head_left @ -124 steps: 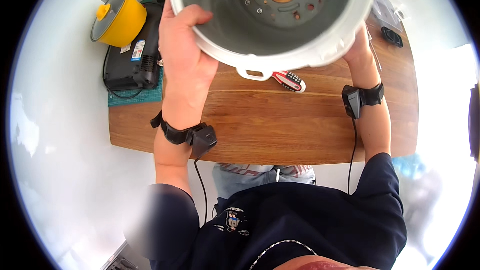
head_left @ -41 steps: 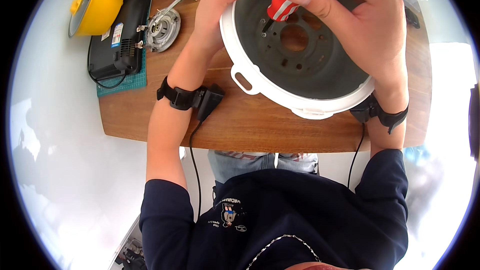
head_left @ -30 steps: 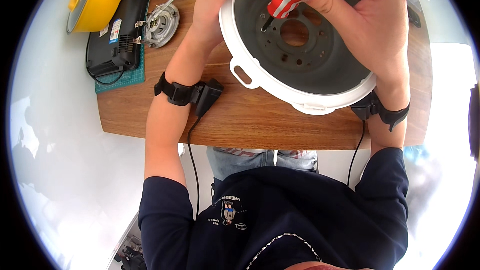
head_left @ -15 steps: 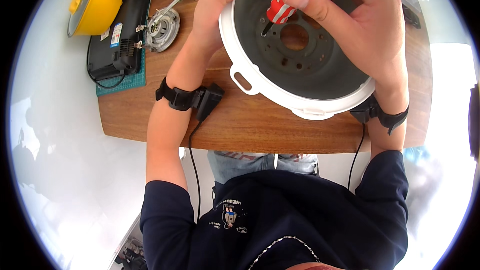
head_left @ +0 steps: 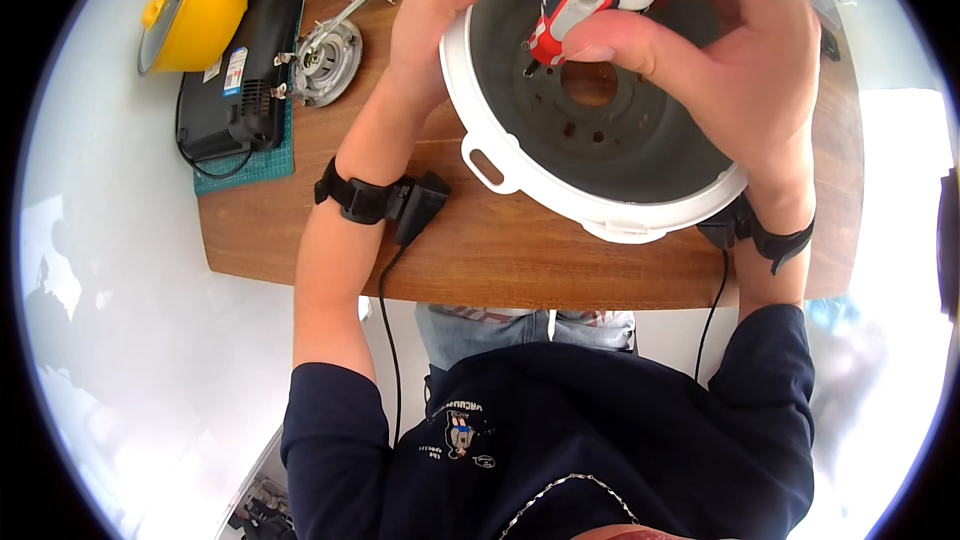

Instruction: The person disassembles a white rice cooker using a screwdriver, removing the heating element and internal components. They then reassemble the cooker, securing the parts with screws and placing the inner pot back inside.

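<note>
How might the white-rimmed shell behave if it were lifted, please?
The shell would probably feel stiff, its rim unbent in the left hand. Hollow, with a holed base, it may be fairly light. Laid sideways, it could roll, being round.

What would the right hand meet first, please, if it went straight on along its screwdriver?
Screwdriver first, the right hand would probably meet the gray pot floor; whether the tip touches it is unclear.

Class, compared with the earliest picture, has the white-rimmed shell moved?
Yes: against the yellow pot, the white-rimmed shell has moved right, away from it, and closer to the near edge of the table.
</note>
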`<state>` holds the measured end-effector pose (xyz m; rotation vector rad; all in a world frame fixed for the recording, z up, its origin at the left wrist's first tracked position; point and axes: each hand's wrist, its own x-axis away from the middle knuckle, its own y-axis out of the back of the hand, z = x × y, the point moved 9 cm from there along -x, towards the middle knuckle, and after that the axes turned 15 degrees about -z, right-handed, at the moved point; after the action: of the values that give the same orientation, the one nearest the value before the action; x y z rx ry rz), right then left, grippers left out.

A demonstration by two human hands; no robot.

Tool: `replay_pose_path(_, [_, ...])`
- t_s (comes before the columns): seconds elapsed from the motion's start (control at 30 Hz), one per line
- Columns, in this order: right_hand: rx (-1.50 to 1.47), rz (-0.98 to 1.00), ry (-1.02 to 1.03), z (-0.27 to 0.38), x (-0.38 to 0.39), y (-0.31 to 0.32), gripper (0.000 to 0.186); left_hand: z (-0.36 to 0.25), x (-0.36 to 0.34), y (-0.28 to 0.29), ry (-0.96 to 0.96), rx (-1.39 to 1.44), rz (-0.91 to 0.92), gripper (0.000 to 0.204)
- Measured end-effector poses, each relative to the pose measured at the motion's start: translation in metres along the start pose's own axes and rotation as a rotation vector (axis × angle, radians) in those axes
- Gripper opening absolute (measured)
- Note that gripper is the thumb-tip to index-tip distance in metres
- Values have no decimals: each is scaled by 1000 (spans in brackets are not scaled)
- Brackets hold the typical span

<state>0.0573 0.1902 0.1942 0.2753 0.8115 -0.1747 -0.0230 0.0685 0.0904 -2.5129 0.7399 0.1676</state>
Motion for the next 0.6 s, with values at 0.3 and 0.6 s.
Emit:
replay_pose_path(0.3, [41,3,245,5,-2,5,46,9,0,12,-1,43,-127,70])
replay_pose_path(0.6, [132,60,301,11,-4,3,40,8,-5,7,-12,75,-41,66])
